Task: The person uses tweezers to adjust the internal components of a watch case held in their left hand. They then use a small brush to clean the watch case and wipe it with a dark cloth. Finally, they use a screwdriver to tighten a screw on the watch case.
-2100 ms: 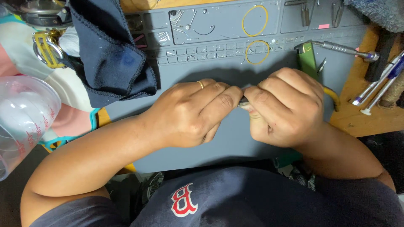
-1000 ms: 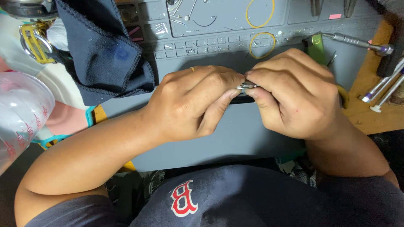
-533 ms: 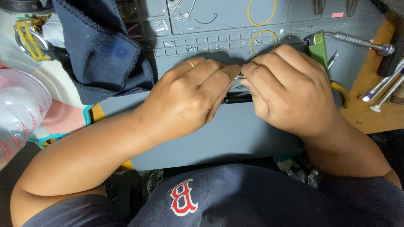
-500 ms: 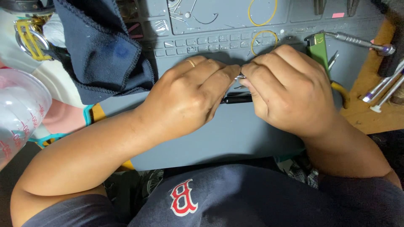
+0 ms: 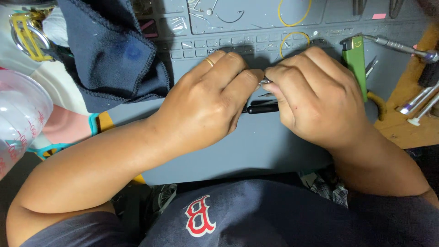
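Left hand (image 5: 208, 103), right hand (image 5: 315, 98), fingertips pinched together (knuckles up)

Grey work mat (image 5: 274, 151) on wooden bench (image 5: 407, 123).

- A grey silicone work mat (image 5: 201, 151) with moulded compartments along its far edge covers the wooden worktop (image 5: 404, 130).
- A dark navy fleece cloth (image 5: 112, 55) lies crumpled over the mat's far left corner.
- A green rectangular lighter (image 5: 356, 61) rests on the mat at the right.
- Two thin yellow wire rings (image 5: 295, 11) lie in the far compartments, one nearer than the other.
- A clear plastic measuring cup (image 5: 18, 119) with red markings sits at the left edge.
- Several slim metal-shafted tools (image 5: 418, 103) lie on the worktop at the right.
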